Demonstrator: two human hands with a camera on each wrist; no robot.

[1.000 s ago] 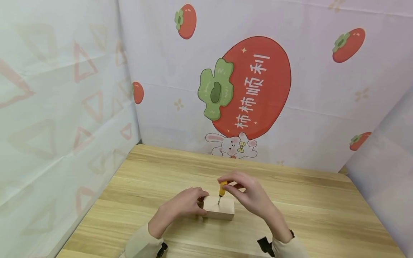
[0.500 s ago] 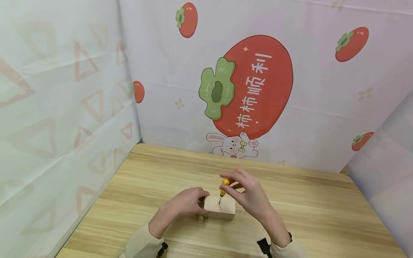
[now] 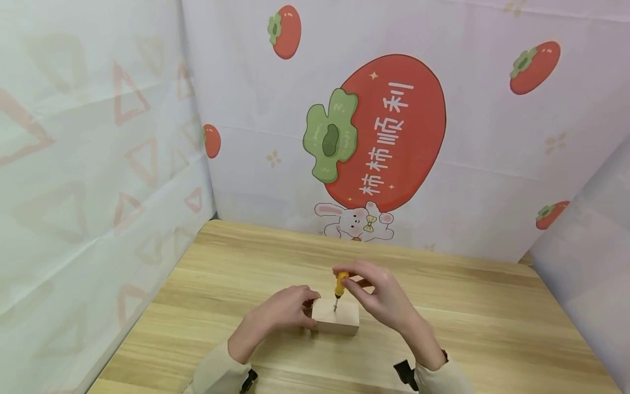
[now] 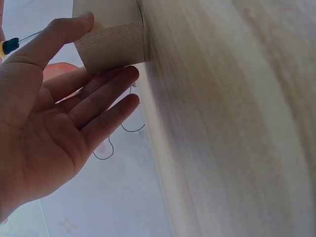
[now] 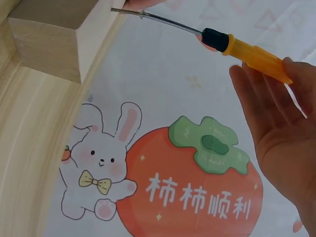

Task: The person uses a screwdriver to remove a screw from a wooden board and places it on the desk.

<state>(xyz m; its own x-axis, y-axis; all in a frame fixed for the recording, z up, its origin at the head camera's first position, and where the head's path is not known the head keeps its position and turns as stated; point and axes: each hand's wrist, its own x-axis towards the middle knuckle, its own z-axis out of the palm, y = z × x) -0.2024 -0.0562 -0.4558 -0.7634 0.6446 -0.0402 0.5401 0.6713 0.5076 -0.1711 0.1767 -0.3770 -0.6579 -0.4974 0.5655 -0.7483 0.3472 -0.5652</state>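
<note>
My right hand (image 3: 381,293) pinches the yellow handle of a screwdriver (image 3: 341,285) between thumb and fingertips, above a pale wooden block (image 3: 344,316). The black collar and thin metal shaft of the screwdriver point down at the block's top. In the right wrist view, the shaft's tip meets a screw (image 5: 127,11) that stands up from the block's upper face. My left hand (image 3: 275,314) grips the left end of the block, thumb on the near side and fingers on the far side. In the left wrist view, the thumb presses one side of the block's end (image 4: 111,47).
The block lies on a wood-grain table (image 3: 236,262). Behind it rises a white backdrop (image 3: 256,191) printed with persimmons and a rabbit. A patterned white side sheet (image 3: 98,219) hangs at the left, and another pale sheet (image 3: 600,262) at the right.
My right hand rose and shifted slightly right, tilting the screwdriver, then came back a little left and down with its fingers re-placed on the handle. The left hand and block stay nearly still.
</note>
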